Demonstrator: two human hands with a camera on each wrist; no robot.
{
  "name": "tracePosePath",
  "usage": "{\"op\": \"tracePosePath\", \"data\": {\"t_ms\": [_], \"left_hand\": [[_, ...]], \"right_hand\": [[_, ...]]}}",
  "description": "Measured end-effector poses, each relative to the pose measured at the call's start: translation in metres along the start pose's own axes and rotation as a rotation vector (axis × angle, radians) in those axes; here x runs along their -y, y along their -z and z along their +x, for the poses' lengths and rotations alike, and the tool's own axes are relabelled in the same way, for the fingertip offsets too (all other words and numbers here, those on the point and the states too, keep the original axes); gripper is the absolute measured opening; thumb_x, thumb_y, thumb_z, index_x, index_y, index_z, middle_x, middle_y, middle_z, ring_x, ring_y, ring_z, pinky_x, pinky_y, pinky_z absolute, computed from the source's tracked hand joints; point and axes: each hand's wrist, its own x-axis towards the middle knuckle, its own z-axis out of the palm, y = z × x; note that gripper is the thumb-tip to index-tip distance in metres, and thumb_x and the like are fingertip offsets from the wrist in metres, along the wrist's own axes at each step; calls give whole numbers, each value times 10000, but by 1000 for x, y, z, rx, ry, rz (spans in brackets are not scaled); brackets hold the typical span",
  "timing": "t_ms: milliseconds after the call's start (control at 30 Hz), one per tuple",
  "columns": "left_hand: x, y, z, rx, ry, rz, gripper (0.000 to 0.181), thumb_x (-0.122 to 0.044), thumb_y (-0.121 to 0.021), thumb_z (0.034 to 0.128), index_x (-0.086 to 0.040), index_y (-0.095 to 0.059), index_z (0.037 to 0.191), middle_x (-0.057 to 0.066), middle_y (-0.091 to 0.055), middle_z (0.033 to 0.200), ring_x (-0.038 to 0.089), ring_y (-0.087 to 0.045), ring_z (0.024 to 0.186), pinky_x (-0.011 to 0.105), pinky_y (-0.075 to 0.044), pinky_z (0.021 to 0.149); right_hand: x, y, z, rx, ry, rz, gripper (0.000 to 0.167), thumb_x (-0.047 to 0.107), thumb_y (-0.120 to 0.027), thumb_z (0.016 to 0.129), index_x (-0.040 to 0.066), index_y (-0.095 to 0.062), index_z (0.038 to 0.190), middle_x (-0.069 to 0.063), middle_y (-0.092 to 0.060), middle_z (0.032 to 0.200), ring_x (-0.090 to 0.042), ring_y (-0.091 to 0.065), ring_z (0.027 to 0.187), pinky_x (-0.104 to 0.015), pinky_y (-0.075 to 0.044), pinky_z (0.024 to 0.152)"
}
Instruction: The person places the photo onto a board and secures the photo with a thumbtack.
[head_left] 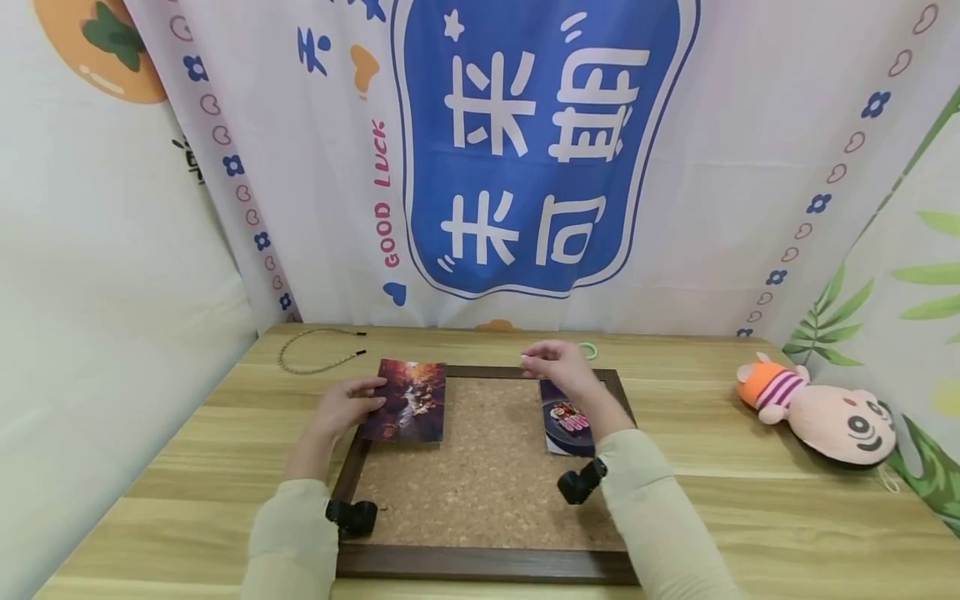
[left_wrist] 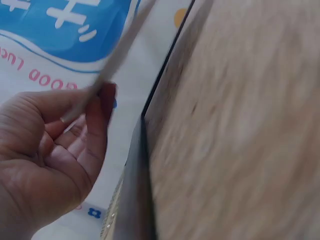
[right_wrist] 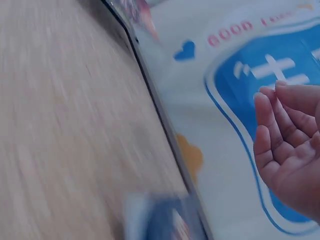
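My left hand (head_left: 341, 410) pinches the left edge of a dark picture card (head_left: 412, 402) with orange and purple tones, over the upper left of a wood-framed cork board (head_left: 487, 492). In the left wrist view the card (left_wrist: 119, 57) shows nearly edge-on between thumb and fingers. My right hand (head_left: 564, 367) is raised above the board's top right, thumb and fingertips together. The right wrist view shows nothing clearly between these fingertips (right_wrist: 272, 95). Beneath the right forearm, a second picture card (head_left: 566, 425) showing a plate of food lies at the board's upper right, partly covered.
A thin cord (head_left: 300, 367) with dark tips curves on the table (head_left: 180, 467) behind the board, at left. A green ring (head_left: 591, 351) lies behind the right hand. At the far right rests a plush doll (head_left: 825, 417). A printed curtain (head_left: 330, 208) hangs behind the table.
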Motion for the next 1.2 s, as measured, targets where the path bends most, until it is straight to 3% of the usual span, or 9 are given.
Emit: {"op": "tracePosePath", "data": {"t_ms": [267,600,867,1033,1200], "left_hand": [[6,-12,2,-13,-20,69,382,-52,-576,817,33,-500,1181,255,-439,1157,328,-479,991,376,-449,745],[10,-19,5,-28,-18,100,350,7,-578,794,47,-530,1139,245,-480,1095,303,-504,930,354,-464,686],[10,-23,8,-50,-23,163,327,6,-597,779,48,-557,1100,207,-518,1013,238,-522,810,307,-459,602],[8,-24,8,-67,-29,207,319,-3,-604,775,41,-567,1088,201,-526,1000,219,-513,762,287,-441,562],[8,-24,8,-82,-39,249,322,-28,-618,770,47,-567,1080,227,-536,1019,245,-522,778,306,-444,565]], "right_hand": [[-7,-59,9,33,-37,-32,205,83,-614,794,-67,-604,933,-48,-614,743,-244,-584,731,-449,-424,704],[-30,-109,13,59,-86,87,149,7,-607,780,-104,-604,880,-50,-603,723,-126,-568,641,-346,-478,654],[-43,-124,10,106,-108,138,150,-19,-596,781,-127,-589,885,-76,-609,761,-144,-588,678,-304,-482,656],[-44,-124,7,94,-80,35,120,13,-606,781,-82,-615,855,-49,-594,740,-113,-546,644,-249,-460,594],[-46,-124,4,82,-30,-49,94,15,-621,768,-64,-624,819,-34,-570,711,-92,-450,582,-212,-363,497]]}}
